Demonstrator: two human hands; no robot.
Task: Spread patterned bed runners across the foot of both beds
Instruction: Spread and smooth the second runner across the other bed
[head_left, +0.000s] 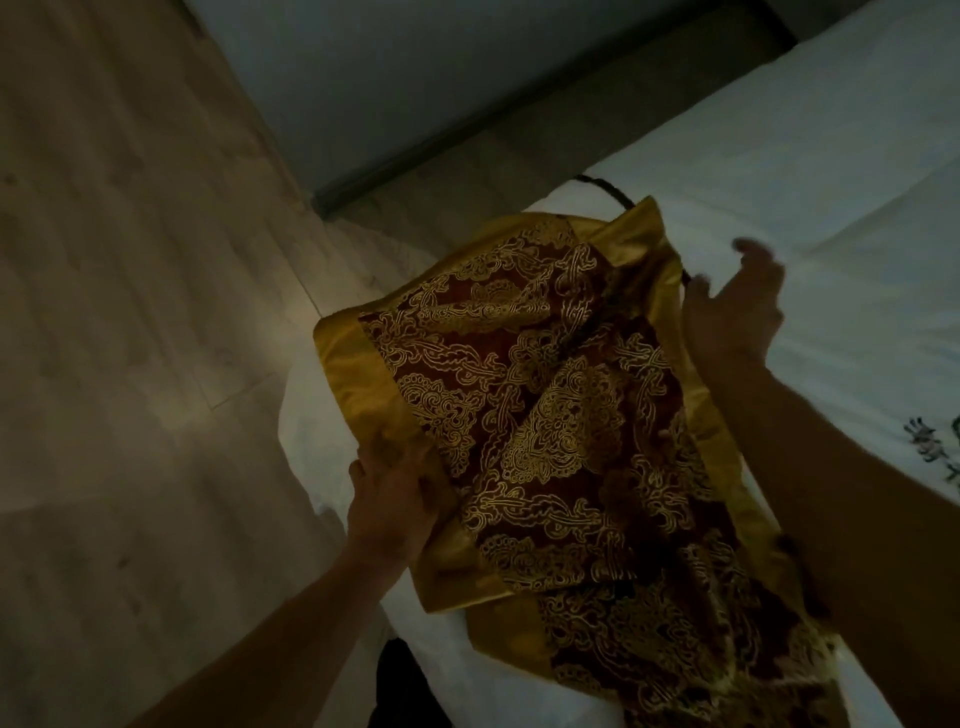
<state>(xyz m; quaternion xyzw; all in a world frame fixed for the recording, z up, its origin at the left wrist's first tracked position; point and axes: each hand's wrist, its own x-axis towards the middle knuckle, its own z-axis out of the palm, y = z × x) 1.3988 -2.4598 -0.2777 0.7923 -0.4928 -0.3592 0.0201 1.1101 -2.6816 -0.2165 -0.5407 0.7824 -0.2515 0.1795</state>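
A bed runner (545, 415), dark red with gold scrollwork and a wide yellow satin border, lies rumpled over the corner of a white bed (831, 182). My left hand (392, 493) grips the yellow border on the runner's left edge. My right hand (737, 306) hovers at the runner's right edge near the far corner, fingers spread and blurred, holding nothing that I can make out. The runner's near end trails off toward the bottom of the view.
Pale wood-look floor (130, 312) fills the left side. A grey wall with a dark skirting board (415, 156) runs behind the bed corner. A dark cord (608, 187) lies on the sheet past the runner. Embroidered flowers (930, 441) mark the bedding at right.
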